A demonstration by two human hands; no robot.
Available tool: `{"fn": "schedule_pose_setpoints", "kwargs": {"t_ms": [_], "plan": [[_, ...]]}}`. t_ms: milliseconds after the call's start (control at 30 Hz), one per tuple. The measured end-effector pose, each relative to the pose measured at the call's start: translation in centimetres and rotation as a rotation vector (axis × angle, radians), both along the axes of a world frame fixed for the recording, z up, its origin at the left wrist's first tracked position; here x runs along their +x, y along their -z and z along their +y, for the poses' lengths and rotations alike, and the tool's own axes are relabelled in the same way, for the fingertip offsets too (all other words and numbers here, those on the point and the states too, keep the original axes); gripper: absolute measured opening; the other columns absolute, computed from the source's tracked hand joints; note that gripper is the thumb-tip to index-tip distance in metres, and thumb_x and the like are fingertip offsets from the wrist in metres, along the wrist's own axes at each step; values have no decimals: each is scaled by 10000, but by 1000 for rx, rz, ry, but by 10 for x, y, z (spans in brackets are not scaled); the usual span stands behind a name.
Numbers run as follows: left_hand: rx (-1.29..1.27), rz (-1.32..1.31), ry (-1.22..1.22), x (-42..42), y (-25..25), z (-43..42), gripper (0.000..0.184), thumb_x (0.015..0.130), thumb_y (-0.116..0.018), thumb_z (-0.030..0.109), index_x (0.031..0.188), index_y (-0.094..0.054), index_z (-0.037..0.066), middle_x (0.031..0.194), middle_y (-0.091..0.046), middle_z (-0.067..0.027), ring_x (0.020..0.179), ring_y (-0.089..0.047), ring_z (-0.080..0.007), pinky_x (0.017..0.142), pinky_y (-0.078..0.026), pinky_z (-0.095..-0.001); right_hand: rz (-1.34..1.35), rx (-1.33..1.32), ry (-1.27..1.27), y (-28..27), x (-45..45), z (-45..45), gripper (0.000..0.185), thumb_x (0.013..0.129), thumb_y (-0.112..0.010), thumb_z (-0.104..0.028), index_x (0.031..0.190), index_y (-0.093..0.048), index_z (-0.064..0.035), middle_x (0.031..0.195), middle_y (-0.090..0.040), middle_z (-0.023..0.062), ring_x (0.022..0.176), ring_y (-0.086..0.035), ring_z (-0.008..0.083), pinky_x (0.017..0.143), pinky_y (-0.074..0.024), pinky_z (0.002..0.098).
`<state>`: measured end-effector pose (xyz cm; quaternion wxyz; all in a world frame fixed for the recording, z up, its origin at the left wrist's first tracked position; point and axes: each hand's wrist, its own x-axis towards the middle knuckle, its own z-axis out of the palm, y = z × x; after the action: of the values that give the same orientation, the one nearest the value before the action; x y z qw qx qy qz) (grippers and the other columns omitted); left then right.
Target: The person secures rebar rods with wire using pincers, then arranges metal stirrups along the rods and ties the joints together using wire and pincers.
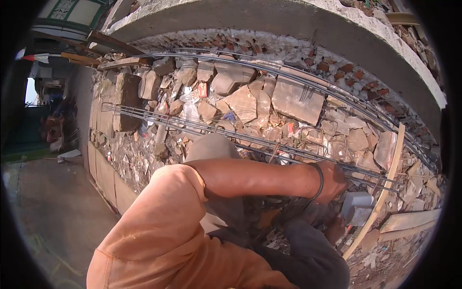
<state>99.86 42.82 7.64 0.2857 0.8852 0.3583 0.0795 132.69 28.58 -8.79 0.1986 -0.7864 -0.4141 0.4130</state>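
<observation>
My left arm reaches across from the left in an orange sleeve, with a dark band at the wrist. Its hand [332, 181] is closed over the lower bars of a long, narrow rebar cage [192, 126]; the fingertips are hidden. The cage lies across the rubble, with thin bent stirrups along it. Below, in shade, what seems to be my right hand [337, 230] shows only in part, its fingers unclear. It is near a pale block-like object [357, 202] and a grey block [360, 216]. I cannot tell whether it touches them.
Broken concrete slabs [298, 100] and stones cover the ground. Long steel bars [269, 68] curve along a rough brick-and-plaster wall [351, 72]. A wooden strip [385, 192] crosses the right side; boards [409, 221] lie beyond it. A paved walkway [48, 202] runs along the left.
</observation>
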Motion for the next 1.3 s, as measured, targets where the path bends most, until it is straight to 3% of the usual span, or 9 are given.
{"fn": "schedule_pose_setpoints", "kwargs": {"t_ms": [67, 200, 400, 567, 633, 867, 1000, 1067, 1300], "plan": [[-70, 119, 110, -2, -4, -10, 298, 731, -663, 192, 976, -665, 22, 955, -681, -156, 885, -663, -314, 768, -515, -388, -46, 10, 19, 24, 7, -25, 396, 941, -505, -337, 1054, -614, 26, 936, -632, 152, 825, -606, 262, 772, -481, 366], [-247, 317, 406, -16, -31, 4, 367, 742, -653, 201, 1080, -672, 60, 887, -707, -119, 925, -662, -264, 798, -491, -373, -416, 18, -37, 16, -3, -67, 375, 849, -544, -215, 1128, -597, 30, 1064, -602, 253, 1030, -567, 411, 883, -447, 454], [66, -42, -140, -64, -65, 38, 355, 898, -635, 253, 1155, -600, 11, 1082, -653, -183, 1026, -633, -324, 863, -497, -410, -602, 32, 103, 20, -19, -86, 271, 864, -564, -159, 1089, -597, -12, 1038, -555, 219, 1023, -527, 382, 893, -425, 459], [-10, 56, -89, -91, -58, 29, 381, 884, -646, 262, 1161, -605, 4, 1117, -646, -193, 1076, -613, -329, 897, -481, -410, -670, -315, 339, 39, -13, -97, 591, 867, -556, -242, 1377, -384, 2, 1295, -458, 286, 1125, -497, 430, 936, -425, 481], [-64, 112, -70, -97, -59, 26, 389, 885, -642, 267, 1169, -601, 3, 1130, -644, -199, 1063, -621, -335, 896, -482, -409, -758, -428, 87, 33, -25, -89, 528, 867, -547, -257, 1313, -450, 7, 1279, -472, 274, 1113, -510, 423, 935, -429, 470], [-15, -20, -204, -124, -38, 64, 391, 895, -625, 297, 1140, -597, -8, 986, -661, -242, 943, -641, -382, 806, -498, -439, -455, -562, -133, 1, -3, -64, 367, 880, -514, -279, 996, -669, 33, 1019, -669, 217, 947, -627, 412, 869, -470, 404], [-94, -39, -272, -141, -23, 91, 447, 915, -603, 346, 1175, -595, -18, 1070, -665, -228, 1009, -648, -313, 864, -492, -396, -414, -241, -109, -10, 18, -19, 170, 899, -563, -142, 951, -618, 10, 791, -627, 74, 710, -556, 175, 683, -446, 336], [-97, -81, -360, -167, -6, 106, 434, 917, -599, 364, 1124, -625, -17, 1011, -680, -193, 969, -649, -267, 844, -489, -373, -138, -206, -136, -77, -32, 20, 243, 926, -541, -259, 974, -615, -32, 711, -564, 44, 667, -482, 157, 663, -421, 316], [-118, 324, -673, -292, 17, 102, 322, 891, -607, 301, 906, -655, -17, 713, -630, -68, 706, -595, -162, 699, -479, -317, 146, -340, -722, -139, -139, 84, 325, 919, -597, -194, 1190, -601, -14, 1089, -640, 117, 976, -597, 197, 861, -474, 338]]}}
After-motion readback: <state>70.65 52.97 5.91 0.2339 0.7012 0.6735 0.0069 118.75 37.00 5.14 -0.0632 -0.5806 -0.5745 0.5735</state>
